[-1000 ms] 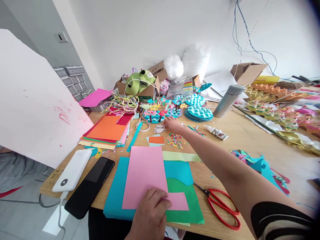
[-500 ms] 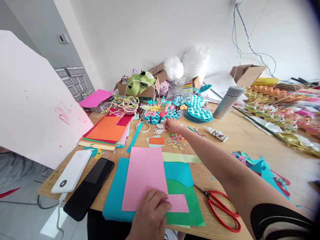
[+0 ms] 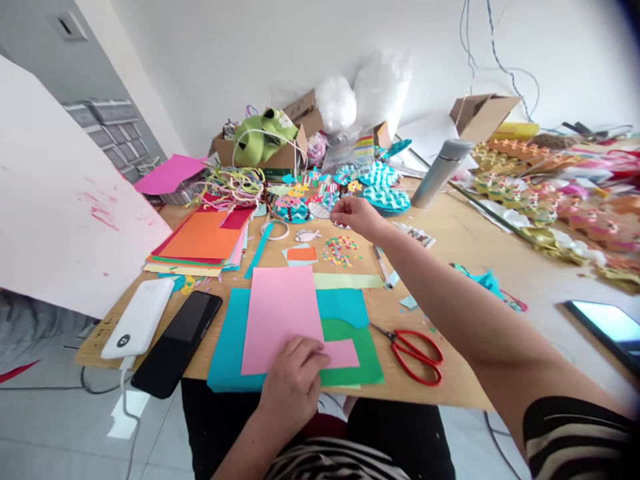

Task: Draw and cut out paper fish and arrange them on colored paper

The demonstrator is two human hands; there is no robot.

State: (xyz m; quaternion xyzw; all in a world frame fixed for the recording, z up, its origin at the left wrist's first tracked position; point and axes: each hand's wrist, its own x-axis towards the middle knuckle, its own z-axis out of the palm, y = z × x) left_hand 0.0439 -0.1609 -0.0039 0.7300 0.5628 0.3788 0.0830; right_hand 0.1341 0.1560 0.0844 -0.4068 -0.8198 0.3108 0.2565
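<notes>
My right hand [image 3: 357,217], with its arm stretched far over the table, pinches a white paper fish cutout [image 3: 319,210] and holds it up. A second white fish cutout [image 3: 307,235] lies on the wood just below and to the left. My left hand [image 3: 295,380] rests with curled fingers on the lower part of a pink paper sheet [image 3: 283,307], at the small pink paper strip [image 3: 343,355]. Blue paper [image 3: 225,353] and green paper [image 3: 373,367] lie beneath. Red-handled scissors [image 3: 415,353] lie to the right of these sheets.
A phone [image 3: 177,343] and white power bank [image 3: 140,317] lie left. Stacked coloured paper [image 3: 205,240], a tape roll [image 3: 275,230], confetti dots [image 3: 341,252] and blue paper-plate crafts [image 3: 385,198] spread behind. A grey bottle [image 3: 443,173] stands at back right; another lit phone [image 3: 607,330] lies right.
My right hand has picked up one fish cutout and lifted it off the table; the other fish stays behind. My left hand remains on the pink paper. The camera view has shifted.
</notes>
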